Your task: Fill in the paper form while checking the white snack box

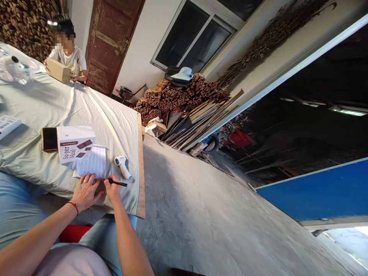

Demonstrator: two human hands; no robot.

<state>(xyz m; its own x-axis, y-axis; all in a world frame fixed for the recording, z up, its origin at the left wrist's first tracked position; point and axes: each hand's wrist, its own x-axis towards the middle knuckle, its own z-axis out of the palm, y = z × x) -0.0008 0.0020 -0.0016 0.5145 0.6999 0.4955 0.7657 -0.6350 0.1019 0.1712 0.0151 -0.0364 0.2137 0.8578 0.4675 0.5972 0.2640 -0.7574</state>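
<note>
A black pen (pixel 118 183) is gripped in my right hand (pixel 112 188), its tip pointing left at the paper's lower edge. My left hand (pixel 86 191) lies with fingers spread over the bottom of a sheet of paper (pixel 94 161) covered in dense handwriting. On the upper left part of the sheet stands a white box (pixel 76 132) printed "Su-per Meal". Beside the box, a dark phone (pixel 49 139) lies on the cloth. Just above my right hand rests a white thermometer gun (pixel 123 167).
A cloth-covered table (pixel 115 119) ends at a wooden edge on the right. Across it sits a person (pixel 70 57) holding a cardboard box (pixel 58 70). Plastic bottles (pixel 21 73) and a white box (pixel 8 125) are at left. Stacked firewood (pixel 172 96) lines the wall beyond the concrete floor (pixel 184 207).
</note>
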